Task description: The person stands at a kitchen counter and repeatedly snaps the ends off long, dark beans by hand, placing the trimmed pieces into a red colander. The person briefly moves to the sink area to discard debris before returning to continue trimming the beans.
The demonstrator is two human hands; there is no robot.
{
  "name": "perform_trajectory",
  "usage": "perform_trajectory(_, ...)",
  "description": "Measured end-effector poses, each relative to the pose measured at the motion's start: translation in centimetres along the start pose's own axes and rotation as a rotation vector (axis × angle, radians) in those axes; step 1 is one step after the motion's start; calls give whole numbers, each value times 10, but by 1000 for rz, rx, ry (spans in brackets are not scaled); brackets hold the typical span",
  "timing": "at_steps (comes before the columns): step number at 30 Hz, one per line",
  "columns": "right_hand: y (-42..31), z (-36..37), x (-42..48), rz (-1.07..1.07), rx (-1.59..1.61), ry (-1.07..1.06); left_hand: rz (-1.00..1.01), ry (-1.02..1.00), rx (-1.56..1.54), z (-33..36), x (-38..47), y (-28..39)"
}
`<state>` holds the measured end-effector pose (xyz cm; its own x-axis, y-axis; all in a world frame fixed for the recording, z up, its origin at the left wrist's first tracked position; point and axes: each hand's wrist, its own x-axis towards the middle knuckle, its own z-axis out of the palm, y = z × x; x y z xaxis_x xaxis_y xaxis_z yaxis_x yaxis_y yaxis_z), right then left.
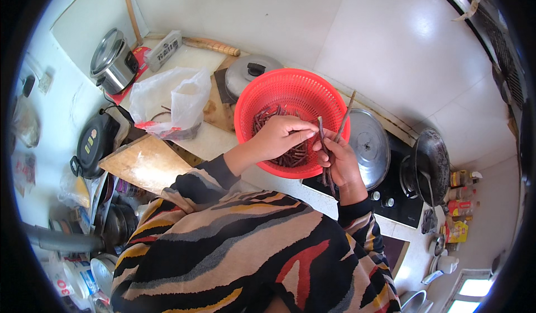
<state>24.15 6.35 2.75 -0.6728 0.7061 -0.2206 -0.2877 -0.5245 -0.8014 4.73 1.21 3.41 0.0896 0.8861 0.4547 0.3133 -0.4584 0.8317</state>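
Note:
A red plastic colander (pixel 247 99) stands before me on the counter, with many short dark reddish stem pieces (pixel 293 156) in it. Over its right side, my right hand (pixel 343 158) is closed around a few long purplish-brown plant stems (pixel 345 116); their lower ends hang below the palm. My left hand (pixel 282 137) reaches across the colander from the left. Its thumb and forefinger are close together beside the upper end of one stem; whether they pinch anything is too small to tell. To the left, a white translucent plastic bag (pixel 167 99) holds more stems, partly hidden by its folds.
A lidded metal pot (pixel 251 72) stands behind the colander. At right, a large metal lid (pixel 368 145) and a dark wok (pixel 431 166) sit over the black cooktop (pixel 398 212). A wooden board (pixel 146 162) lies lower left. A rice cooker (pixel 115 66) stands back left.

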Motion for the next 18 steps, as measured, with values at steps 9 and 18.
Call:
perform_trajectory(9, -5, 9, -8, 31, -198, -65, 287, -204, 680, 2, -3, 2)
perform_trajectory(18, 9, 4, -9, -50, 270, -253, 212, 72, 90, 22, -8, 3)
